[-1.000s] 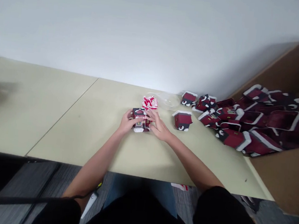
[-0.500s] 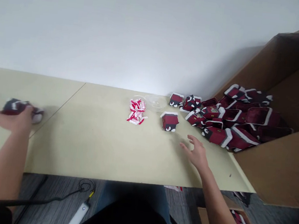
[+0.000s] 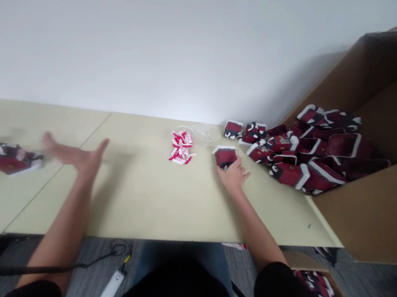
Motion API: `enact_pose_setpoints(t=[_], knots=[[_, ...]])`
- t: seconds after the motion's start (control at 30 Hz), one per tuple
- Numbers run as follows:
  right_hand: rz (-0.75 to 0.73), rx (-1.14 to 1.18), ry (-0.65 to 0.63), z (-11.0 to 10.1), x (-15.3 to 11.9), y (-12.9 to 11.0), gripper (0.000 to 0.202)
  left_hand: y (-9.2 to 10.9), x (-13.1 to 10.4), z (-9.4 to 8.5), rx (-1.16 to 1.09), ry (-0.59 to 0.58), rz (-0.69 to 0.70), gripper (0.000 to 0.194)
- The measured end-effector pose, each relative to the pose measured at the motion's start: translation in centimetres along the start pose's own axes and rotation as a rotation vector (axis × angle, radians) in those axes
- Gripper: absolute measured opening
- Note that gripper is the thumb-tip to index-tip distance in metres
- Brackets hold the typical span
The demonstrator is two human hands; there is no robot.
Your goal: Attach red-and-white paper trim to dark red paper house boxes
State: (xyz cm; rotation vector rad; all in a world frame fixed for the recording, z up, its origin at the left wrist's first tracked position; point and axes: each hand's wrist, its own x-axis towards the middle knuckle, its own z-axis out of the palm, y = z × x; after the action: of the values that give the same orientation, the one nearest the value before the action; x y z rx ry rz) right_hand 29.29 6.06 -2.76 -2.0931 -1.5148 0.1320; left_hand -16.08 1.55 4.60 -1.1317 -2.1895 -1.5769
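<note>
Colours: dark red, white and black card on a pale yellow-green table [image 3: 150, 200].
Right hand: the right hand [image 3: 233, 175] lies over a small house-shaped box [image 3: 224, 156] near the middle of the table, fingers curled onto its near side; whether it grips the box or only touches it I cannot tell.
Left hand: the left hand [image 3: 77, 154] is blurred, spread flat with thumb and fingers apart, above the table and holding nothing.
Folded box at left: a second small box [image 3: 10, 158] lies on its side on the left part of the table, just beside the left fingertips but apart from them.
Small pieces: a little heap of red-and-white bits [image 3: 181, 146] sits left of the house-shaped box, well clear of it, with a clear round dish [image 3: 205, 133] behind, close to the wall.
Pile: many more dark red boxes [image 3: 304, 152] spill from an open brown carton [image 3: 384, 139] at the right end of the table; the nearest ones lie just right of the right hand.
Below the table: a cable and a small grey device [image 3: 112, 288] on the floor.
</note>
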Motion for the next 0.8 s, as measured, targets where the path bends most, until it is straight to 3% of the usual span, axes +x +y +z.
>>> enact_pose_setpoints(t=[0.03,0.07,0.13,0.2,0.23,0.3,0.4,0.5,0.63,0.73,0.8], knots=[[-0.025,0.019,0.035,-0.2,-0.2,0.1,0.094,0.9,-1.9,1.1,-0.041,-0.013,0.050,0.149],[-0.058,0.040,0.076,-0.7,-0.5,0.1,0.092,1.9,-4.0,2.0,-0.080,-0.108,0.112,0.144],[-0.137,0.060,0.145,-2.0,-1.6,-0.4,0.087,4.4,-8.4,3.4,-0.127,-0.403,0.270,0.131],[-0.236,0.033,0.142,-3.6,-3.3,-1.6,0.081,6.9,-12.6,4.1,-0.142,-0.772,0.455,0.119],[-0.295,0.013,0.114,-4.4,-4.3,-2.5,0.079,7.9,-14.4,4.3,-0.160,-0.898,0.516,0.118],[-0.424,0.008,0.052,-5.6,-6.0,-4.6,0.080,9.3,-17.2,4.4,-0.227,-1.020,0.541,0.118],[-0.597,0.148,-0.062,-5.9,-6.8,-7.1,0.084,9.3,-19.0,4.4,-0.349,-1.007,0.404,0.095],[-0.640,0.316,-0.238,-4.3,-4.3,-8.0,0.058,8.0,-18.2,4.3,-0.453,-0.975,0.214,0.073],[-0.590,0.037,-0.277,-0.5,0.5,-7.9,0.023,6.7,-15.1,4.4,-0.650,-0.873,-0.211,0.075],[-0.631,-0.061,-0.313,2.1,1.8,-7.7,0.024,6.3,-12.9,5.0,-0.862,-0.791,-0.514,0.071],[-0.646,-0.094,-0.320,3.3,1.6,-7.6,0.029,6.0,-12.0,5.5,-0.936,-0.758,-0.643,0.068]])
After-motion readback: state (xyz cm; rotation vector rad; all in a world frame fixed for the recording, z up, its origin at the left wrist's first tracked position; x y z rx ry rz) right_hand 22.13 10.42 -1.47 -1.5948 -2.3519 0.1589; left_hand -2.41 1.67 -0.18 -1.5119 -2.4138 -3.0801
